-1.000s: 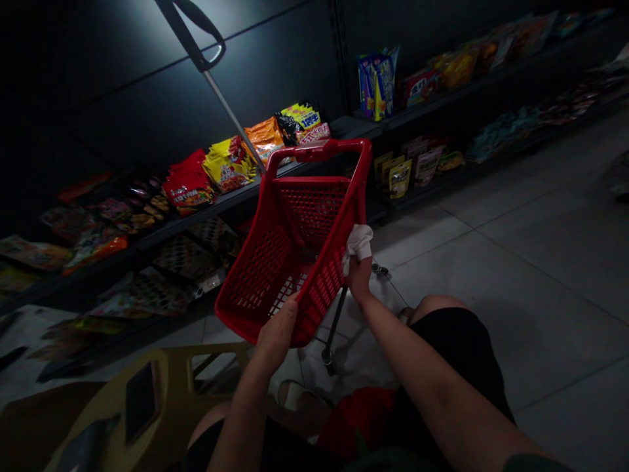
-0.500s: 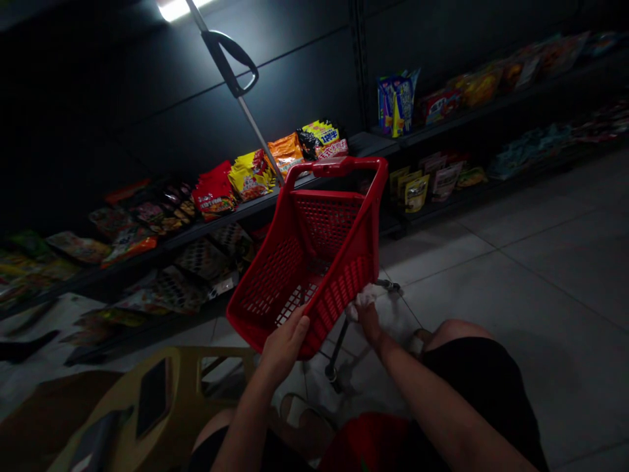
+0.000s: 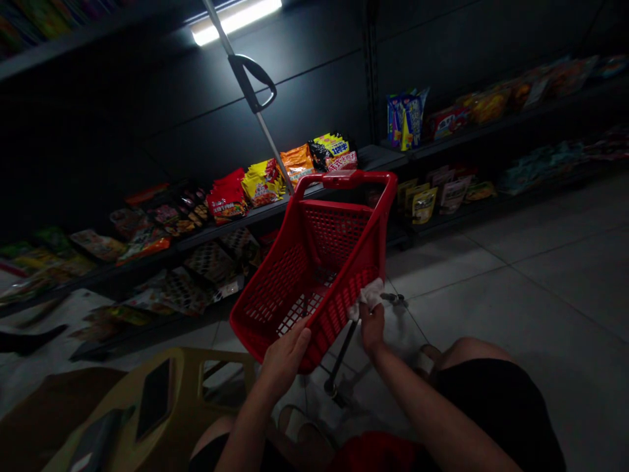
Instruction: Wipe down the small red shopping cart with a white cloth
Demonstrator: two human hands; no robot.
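A red plastic shopping cart [image 3: 268,288] with perforated walls stands tilted in view before me, its basket showing nothing inside. My left hand [image 3: 287,357] grips the near rim of the basket, thumb on the inner side. In my right hand [image 3: 372,324] is a crumpled white cloth [image 3: 371,294], pressed to the outside of the basket's right wall, low down. The fingers of that hand are partly hidden by the cloth. Below the basket, the cart's dark metal leg and wheel [image 3: 334,391] show.
A yellowish plastic stool [image 3: 189,373] at lower left carries a phone [image 3: 154,396] and a dark flat object [image 3: 95,439]. Dark shelves [image 3: 187,244] with snack packets run behind the cart. A pole with a black handle [image 3: 253,82] leans up there. Pale floor tiles [image 3: 555,262] extend right.
The view has shifted, so the shelves and cart appear slightly lower and further right. My right hand and the cloth now show more clearly against the cart's side wall. My left hand keeps its hold.
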